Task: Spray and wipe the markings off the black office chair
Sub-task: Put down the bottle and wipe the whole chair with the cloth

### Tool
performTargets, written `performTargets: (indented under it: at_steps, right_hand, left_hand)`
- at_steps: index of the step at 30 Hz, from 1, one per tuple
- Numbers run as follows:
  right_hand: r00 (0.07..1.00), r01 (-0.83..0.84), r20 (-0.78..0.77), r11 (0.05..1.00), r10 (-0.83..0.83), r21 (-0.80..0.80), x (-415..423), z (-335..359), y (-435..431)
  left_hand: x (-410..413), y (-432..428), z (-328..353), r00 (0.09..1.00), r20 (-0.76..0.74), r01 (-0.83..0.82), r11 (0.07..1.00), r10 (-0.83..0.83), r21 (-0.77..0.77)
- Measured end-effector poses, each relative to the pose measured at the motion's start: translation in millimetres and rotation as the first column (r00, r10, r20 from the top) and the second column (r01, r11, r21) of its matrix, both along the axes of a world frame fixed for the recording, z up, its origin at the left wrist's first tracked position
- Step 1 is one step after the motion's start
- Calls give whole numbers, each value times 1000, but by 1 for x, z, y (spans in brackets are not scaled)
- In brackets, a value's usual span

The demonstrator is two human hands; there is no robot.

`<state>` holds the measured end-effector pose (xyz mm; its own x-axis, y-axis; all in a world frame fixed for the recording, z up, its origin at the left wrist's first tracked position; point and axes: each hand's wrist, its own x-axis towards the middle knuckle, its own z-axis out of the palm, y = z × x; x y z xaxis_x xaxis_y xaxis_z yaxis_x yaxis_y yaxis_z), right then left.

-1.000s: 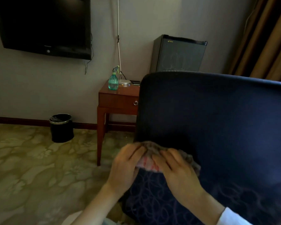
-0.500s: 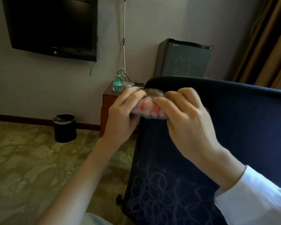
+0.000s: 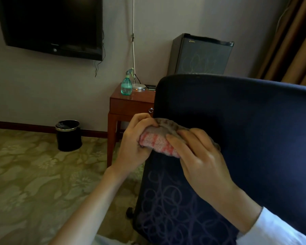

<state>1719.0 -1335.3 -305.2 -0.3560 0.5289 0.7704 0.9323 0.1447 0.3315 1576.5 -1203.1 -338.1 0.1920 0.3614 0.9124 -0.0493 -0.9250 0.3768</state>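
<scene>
The left hand (image 3: 134, 145) and right hand (image 3: 203, 165) both grip 1 bunched checked cloth (image 3: 157, 141), pressing it on the backrest (image 3: 245, 121) of the black office chair (image 3: 276, 165), at the backrest's left edge. The looping scribbles (image 3: 166, 200) lie straight below the cloth, lower on the backrest, so the next stroke probably runs downward.

1 view only: a wide-angle head camera, close to the chair (image 3: 245, 129), facing forward and down onto its backrest. Left of the chair, farther off, it takes in a table (image 3: 129, 105), bin (image 3: 68, 137) and TV (image 3: 51, 23); beyond the chair, what seems a fridge (image 3: 201, 55), dimly lit.
</scene>
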Motion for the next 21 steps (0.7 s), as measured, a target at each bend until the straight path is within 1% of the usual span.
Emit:
performTargets:
  at_steps: [6,9,12,15,16,18,21]
  right_hand:
    - [1000,-15,-5,1000,15,-18,7,-4,-15]
    - [1000,-18,0,999,18,-37,16,-5,-28]
    - [1000,-15,16,1000,15,-17,27,-5,-44]
    - [998,-39,40,999,38,30,35,2,-61]
    - [998,-50,50,997,48,60,37,8,-67]
    - [996,-71,57,990,65,120,39,26,-78]
    - [994,-103,60,969,92,225,37,63,-90]
  left_hand:
    - [0,-18,4,999,-36,23,999,-25,-45]
    - [1,-34,5,998,-62,24,999,-27,-42]
    - [4,-52,6,995,-104,-11,1000,9,-19]
    - [7,-72,8,986,-163,-37,998,43,41]
    - [7,-79,11,980,-184,-60,996,71,66]
    - [8,-94,23,963,-201,-154,979,179,134]
    - [8,-110,64,945,-117,-271,930,307,250]
